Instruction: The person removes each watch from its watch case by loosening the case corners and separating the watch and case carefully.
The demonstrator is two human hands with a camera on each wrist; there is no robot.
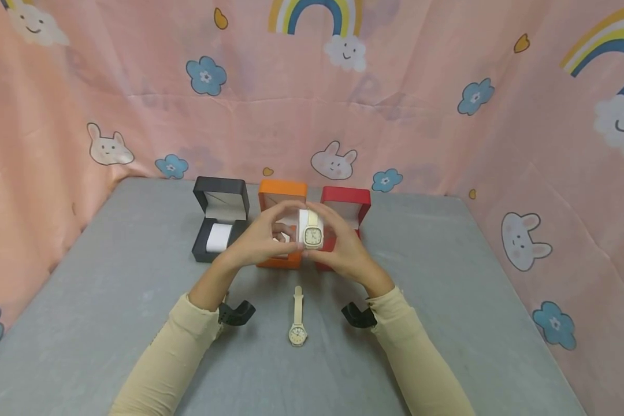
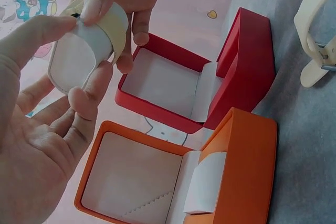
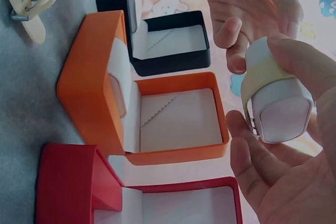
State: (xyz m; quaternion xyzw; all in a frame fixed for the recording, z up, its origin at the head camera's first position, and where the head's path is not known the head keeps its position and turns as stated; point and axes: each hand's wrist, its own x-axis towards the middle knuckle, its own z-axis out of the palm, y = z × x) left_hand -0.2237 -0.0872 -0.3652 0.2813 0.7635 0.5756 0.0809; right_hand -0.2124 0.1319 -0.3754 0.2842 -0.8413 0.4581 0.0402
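Note:
A cream-strapped watch with a squarish face [image 1: 313, 236] is wrapped round a white watch cushion [image 2: 71, 61], held up in front of the boxes. My left hand [image 1: 260, 236] pinches the cushion from the left, with thumb and fingers at its end and edge. From the other side my right hand [image 1: 347, 248] grips it, the thumb lying on the cushion [image 3: 286, 111] beside the strap [image 3: 265, 77]. Below both hands a second watch [image 1: 298, 334], round-faced with a cream strap, lies on the table.
Three watch boxes stand with lids raised: black [image 1: 200, 245] on the left, orange [image 1: 282, 188] in the middle, red [image 1: 345, 195] on the right. White cushions sit in the black and orange boxes. A grey cloth [image 1: 109, 289] covers the table; a pink printed curtain [image 1: 270, 121] hangs behind.

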